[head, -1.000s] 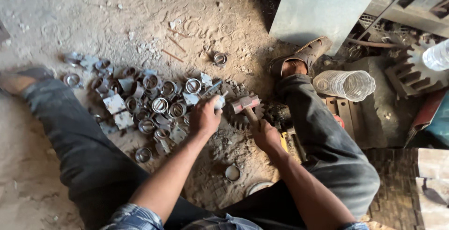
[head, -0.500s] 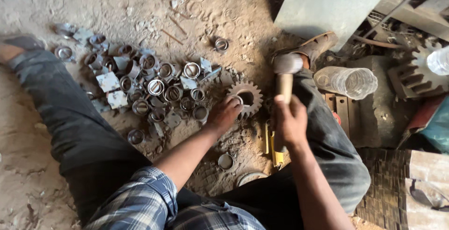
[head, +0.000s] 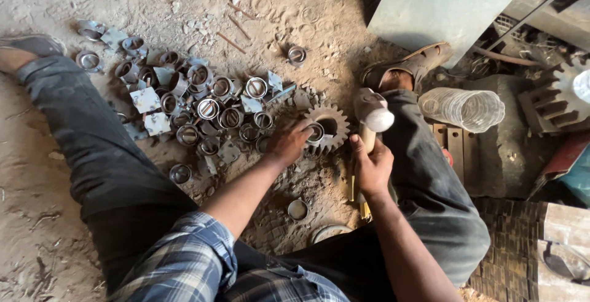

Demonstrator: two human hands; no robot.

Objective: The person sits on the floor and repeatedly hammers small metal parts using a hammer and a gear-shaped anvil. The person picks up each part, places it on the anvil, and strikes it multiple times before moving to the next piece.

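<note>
Dirt floor, person seated. Gear lies flat between the legs, beside the ring pile. Right hand grips raised hammer; left hand pinches small ring on gear. Risk: fingers near the strike point, a glancing blow could hit them or flick the ring away.

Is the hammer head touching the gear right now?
Apart. The head view shows the hammer head raised in the right hand, clear of the gear.

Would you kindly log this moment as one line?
left hand: holds ring on gear | right hand: grips hammer, raised | floor: pile of rings
</note>
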